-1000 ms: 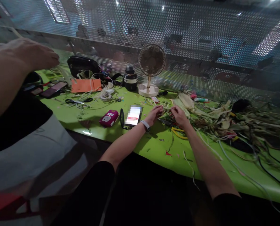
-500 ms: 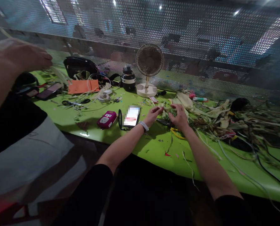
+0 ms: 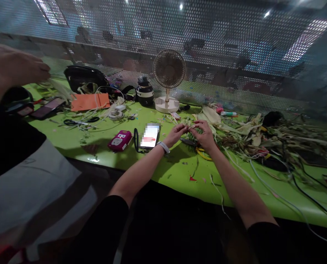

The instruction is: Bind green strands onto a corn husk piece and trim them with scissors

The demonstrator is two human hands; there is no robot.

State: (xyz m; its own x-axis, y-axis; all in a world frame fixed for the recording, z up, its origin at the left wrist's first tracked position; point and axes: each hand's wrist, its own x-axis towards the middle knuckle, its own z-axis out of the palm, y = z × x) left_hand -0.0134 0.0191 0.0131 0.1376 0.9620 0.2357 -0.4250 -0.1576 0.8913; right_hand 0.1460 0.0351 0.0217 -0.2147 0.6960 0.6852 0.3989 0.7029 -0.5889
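My left hand [image 3: 177, 132] and my right hand [image 3: 204, 135] meet over the green table [image 3: 174, 172], fingertips pinched together on a small pale strip of husk-like material [image 3: 191, 127]. A light wristband sits on my left wrist [image 3: 163, 146]. Just under my right hand lie dark-handled pliers [image 3: 187, 141] and a yellow-handled tool [image 3: 203, 154]. A heap of dry husks and leaves [image 3: 251, 135] spreads to the right of my hands.
A phone on a stand [image 3: 149, 136] and a pink socket block [image 3: 119, 140] sit left of my hands. A small fan [image 3: 167, 79], a dark jar [image 3: 144, 91], scissors [image 3: 80, 121], an orange envelope [image 3: 89, 101], cables. Another person's hand [image 3: 17, 69] reaches in at far left. Perforated screen behind.
My hands have drawn closer together until the fingertips touch. The view has shifted slightly right, and the other person's hand has slid left.
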